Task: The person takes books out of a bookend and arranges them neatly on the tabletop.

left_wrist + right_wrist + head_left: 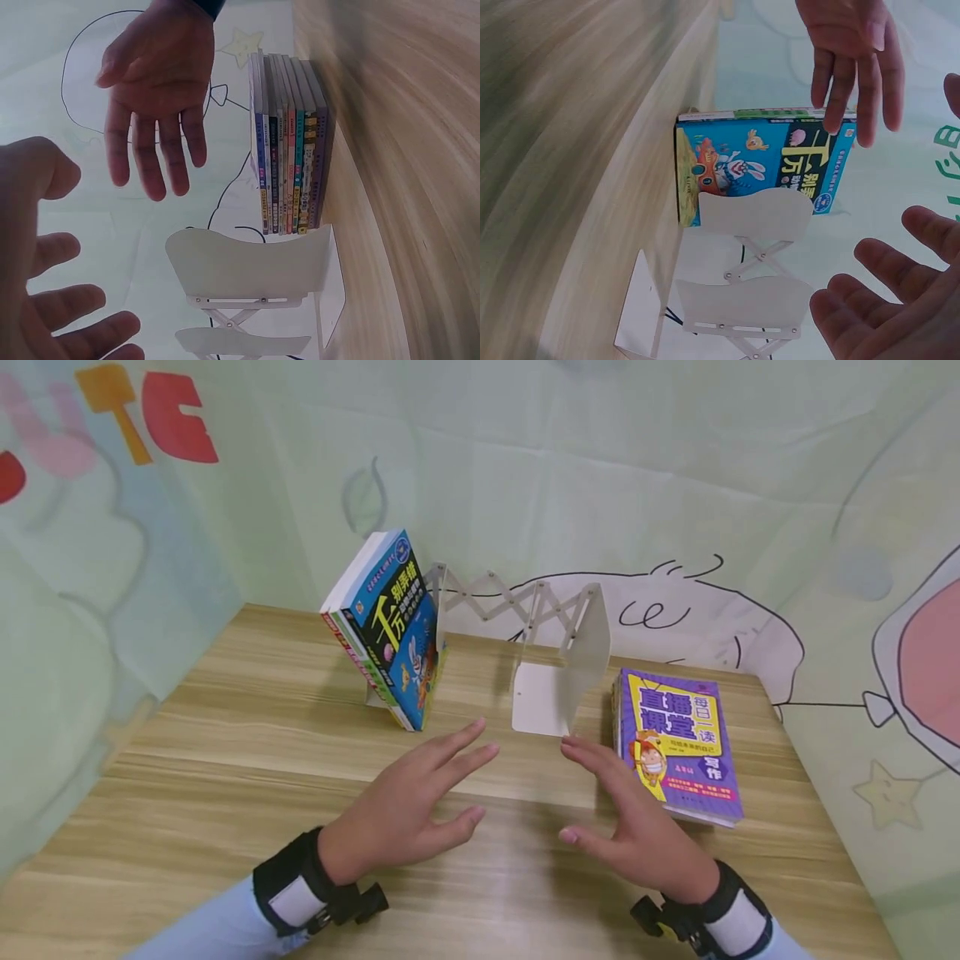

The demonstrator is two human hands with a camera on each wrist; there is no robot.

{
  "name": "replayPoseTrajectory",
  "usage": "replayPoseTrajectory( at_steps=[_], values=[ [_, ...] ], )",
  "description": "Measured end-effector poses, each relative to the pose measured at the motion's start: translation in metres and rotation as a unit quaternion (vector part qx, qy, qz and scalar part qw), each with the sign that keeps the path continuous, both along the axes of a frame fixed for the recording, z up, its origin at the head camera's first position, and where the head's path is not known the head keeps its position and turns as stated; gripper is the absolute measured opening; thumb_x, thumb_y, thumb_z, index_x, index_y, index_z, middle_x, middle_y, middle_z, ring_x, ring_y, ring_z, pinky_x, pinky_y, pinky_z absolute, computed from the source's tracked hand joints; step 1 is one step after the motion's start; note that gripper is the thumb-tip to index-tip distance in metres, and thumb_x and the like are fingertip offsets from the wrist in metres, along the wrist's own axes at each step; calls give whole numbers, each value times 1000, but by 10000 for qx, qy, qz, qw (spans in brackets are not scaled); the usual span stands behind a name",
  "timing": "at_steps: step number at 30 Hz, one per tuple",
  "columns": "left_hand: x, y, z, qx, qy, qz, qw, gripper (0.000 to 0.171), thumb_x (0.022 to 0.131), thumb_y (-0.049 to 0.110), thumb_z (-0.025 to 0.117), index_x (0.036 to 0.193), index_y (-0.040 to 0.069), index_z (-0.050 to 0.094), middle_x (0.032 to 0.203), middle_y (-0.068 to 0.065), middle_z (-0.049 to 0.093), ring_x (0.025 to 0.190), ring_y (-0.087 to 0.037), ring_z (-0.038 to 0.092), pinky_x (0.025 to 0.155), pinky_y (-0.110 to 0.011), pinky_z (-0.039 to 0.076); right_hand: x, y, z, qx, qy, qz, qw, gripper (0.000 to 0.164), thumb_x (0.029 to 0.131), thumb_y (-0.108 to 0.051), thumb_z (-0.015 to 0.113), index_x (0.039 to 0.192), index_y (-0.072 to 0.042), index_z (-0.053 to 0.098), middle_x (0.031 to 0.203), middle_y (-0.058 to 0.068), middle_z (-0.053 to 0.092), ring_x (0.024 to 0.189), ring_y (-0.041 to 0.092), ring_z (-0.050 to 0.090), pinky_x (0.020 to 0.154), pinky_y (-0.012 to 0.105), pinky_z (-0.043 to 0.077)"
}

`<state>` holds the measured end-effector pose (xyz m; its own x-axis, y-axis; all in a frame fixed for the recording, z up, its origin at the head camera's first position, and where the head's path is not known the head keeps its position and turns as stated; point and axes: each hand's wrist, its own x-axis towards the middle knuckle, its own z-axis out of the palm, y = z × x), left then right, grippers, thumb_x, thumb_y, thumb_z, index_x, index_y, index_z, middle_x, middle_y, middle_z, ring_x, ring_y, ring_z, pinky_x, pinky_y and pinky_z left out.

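My left hand [405, 802] and right hand [637, 822] hover above the table with fingers spread, palms facing each other, holding nothing. Beyond them stands a white extendable bookend [540, 697] with a folding lattice. A few upright books [397, 635] lean at its left end, the front one with a blue and black cover. Beside the right hand lies a stack of books [678, 743], a purple one on top. The left wrist view shows the stack's several coloured spines [289, 150]. In the right wrist view, the blue-covered book [735, 161] stands behind a bookend plate [757, 214].
The wooden table [247, 760] runs up to a printed cloth backdrop [585, 485] at the back and on both sides. Each wrist wears a black strap [300, 881] with a small camera.
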<state>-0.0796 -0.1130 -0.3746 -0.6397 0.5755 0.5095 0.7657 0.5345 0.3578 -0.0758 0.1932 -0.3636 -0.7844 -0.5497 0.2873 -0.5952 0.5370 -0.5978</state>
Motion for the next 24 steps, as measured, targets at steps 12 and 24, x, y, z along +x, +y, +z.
replayPoseTrajectory(
  at_steps=[12,24],
  values=[
    [-2,0,2,-255,332,89,9991,60,96,42,59,148,15,48,158,-12,40,141,-30,44,110,-52,44,0,4,-4,111,63,-116,9999,85,86,-30,79,156,-25,32,158,0,38,144,22,38,115,44,37],
    [-61,-50,67,40,1399,1853,9727,53,93,28,57,139,1,56,147,-26,49,138,-46,42,116,-58,32,2,9,-8,1,25,-120,9999,81,87,-26,78,155,-26,33,156,-2,40,142,22,40,117,24,31]
  ],
)
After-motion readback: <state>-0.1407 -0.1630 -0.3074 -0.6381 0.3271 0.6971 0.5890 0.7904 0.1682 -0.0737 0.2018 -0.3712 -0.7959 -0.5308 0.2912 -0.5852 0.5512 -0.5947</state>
